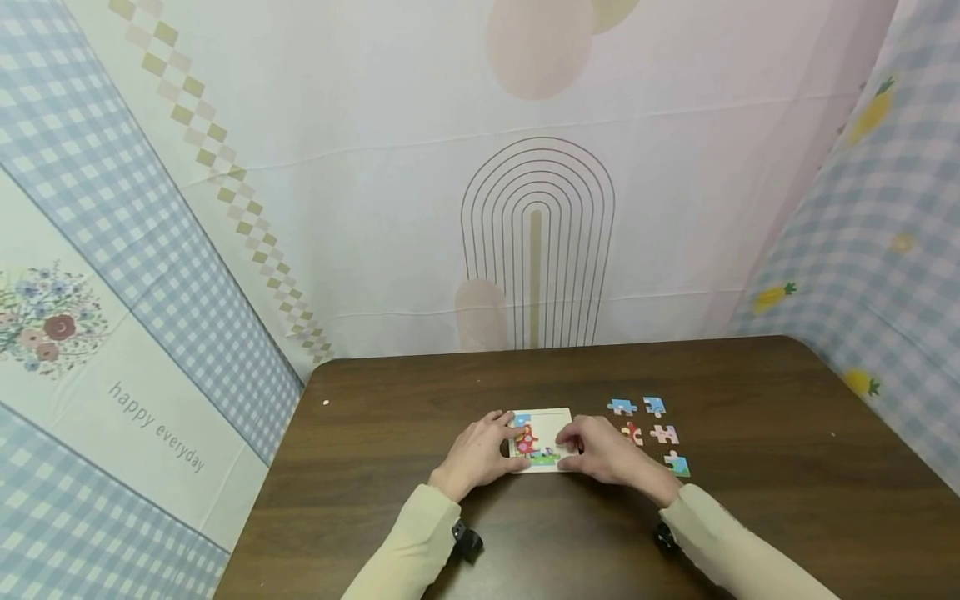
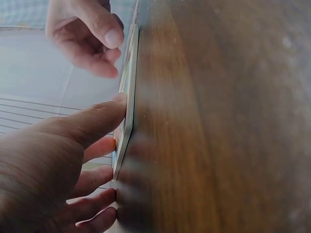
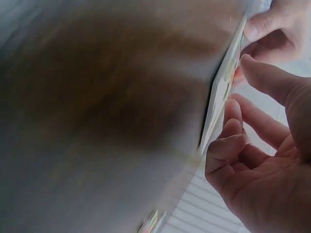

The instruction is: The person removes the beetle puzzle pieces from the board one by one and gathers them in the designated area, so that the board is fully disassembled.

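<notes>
A small white-framed jigsaw board (image 1: 551, 414) lies flat on the table, with blue, red and green pieces (image 1: 526, 440) along its left side and bottom. My left hand (image 1: 480, 447) rests at the board's left side, the thumb (image 2: 109, 116) on its near edge and the other fingers spread along the side. Over the board's right part is my right hand (image 1: 600, 450). Its thumb and index finger stand apart there, while the other fingers (image 3: 226, 150) curl in. Nothing shows between them. The right hand hides part of the board's right edge.
Loose jigsaw pieces lie right of the board: blue ones (image 1: 622, 407) at the back, a red one (image 1: 632, 432) beside the right hand, a pink one (image 1: 664, 433) and a blue-green one (image 1: 677, 463). The dark wooden table (image 1: 390, 417) ends at a curtain (image 1: 390, 250).
</notes>
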